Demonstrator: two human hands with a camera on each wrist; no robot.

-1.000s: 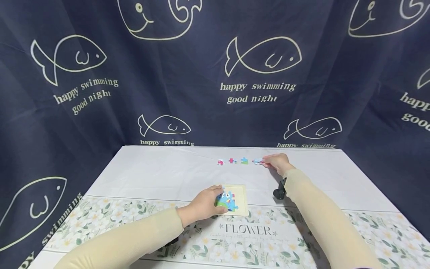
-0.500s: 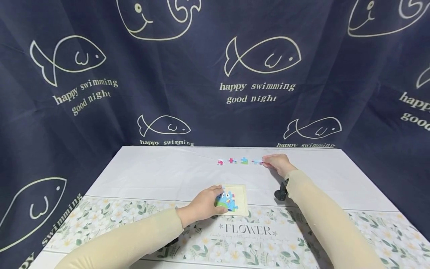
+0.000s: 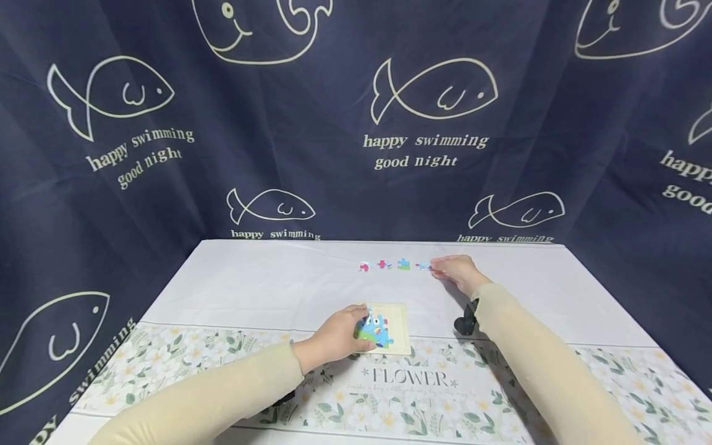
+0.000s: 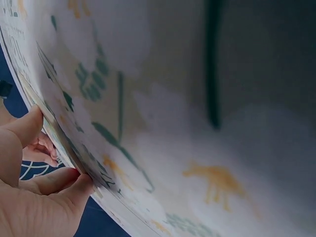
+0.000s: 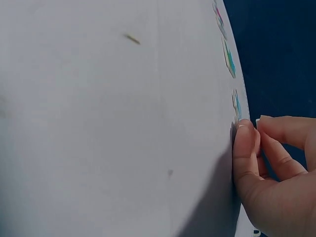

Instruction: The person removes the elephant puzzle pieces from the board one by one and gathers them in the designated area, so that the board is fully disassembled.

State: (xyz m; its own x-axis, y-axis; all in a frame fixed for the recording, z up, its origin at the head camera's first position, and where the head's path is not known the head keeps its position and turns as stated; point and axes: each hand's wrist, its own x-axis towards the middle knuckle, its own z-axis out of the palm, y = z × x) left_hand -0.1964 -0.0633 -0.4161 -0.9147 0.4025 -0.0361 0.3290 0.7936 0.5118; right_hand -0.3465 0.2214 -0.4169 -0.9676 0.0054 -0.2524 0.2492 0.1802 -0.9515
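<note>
In the head view a pale wooden puzzle tray (image 3: 399, 314) holds joined pieces (image 3: 376, 329) with a blue cartoon figure. My left hand (image 3: 336, 337) grips the tray's left side, thumb at the front edge and fingers at the back. Behind the tray, loose puzzle pieces lie in a row: pink and white (image 3: 364, 266), pink (image 3: 382, 264), blue and green (image 3: 403, 264), and a light blue one (image 3: 422, 266) at the right. My right hand (image 3: 458, 272) pinches at the right end of that light blue piece; in the right wrist view the fingertips (image 5: 245, 126) partly hide it.
A white cloth (image 3: 250, 278) covers the table, with a floral band and the word FLOWER in front of the tray. Behind the table hangs a dark blue curtain (image 3: 345, 123) with fish drawings. Both wrists carry small black devices.
My right hand has shifted very slightly left along with the light blue piece. The left hand keeps its grip on the tray.
</note>
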